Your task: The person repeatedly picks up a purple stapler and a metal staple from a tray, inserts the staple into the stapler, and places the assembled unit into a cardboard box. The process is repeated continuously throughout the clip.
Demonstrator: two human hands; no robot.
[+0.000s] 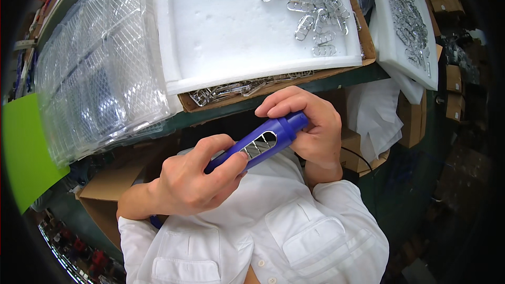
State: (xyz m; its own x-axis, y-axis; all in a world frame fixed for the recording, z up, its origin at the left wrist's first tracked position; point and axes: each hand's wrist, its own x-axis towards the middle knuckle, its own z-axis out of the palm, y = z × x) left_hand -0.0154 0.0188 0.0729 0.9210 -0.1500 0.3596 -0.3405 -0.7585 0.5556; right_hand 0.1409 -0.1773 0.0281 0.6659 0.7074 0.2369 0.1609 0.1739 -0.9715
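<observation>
A blue plastic tube-shaped body [284, 132] is tilted in front of my chest, its narrower collared end up to the right. A long silver-rimmed oval plate [263, 143] with slots across it sits in its side. My left hand [197, 176] is closed around the lower left end, a fingertip resting on the plate's lower part. Fingers and thumb of my right hand [318, 129] hold the narrower end. Above them, a white foam tray [221, 37] bears loose silver oval metal frames [310, 5], heaped toward its right side.
Beneath the tray is a cardboard box [192, 106] with more metal parts. Clear plastic blister trays [105, 79] are stacked at left, near a bright green sheet [26, 147]. A second foam tray of metal parts [405, 21] stands at right, above white wrapping [373, 113].
</observation>
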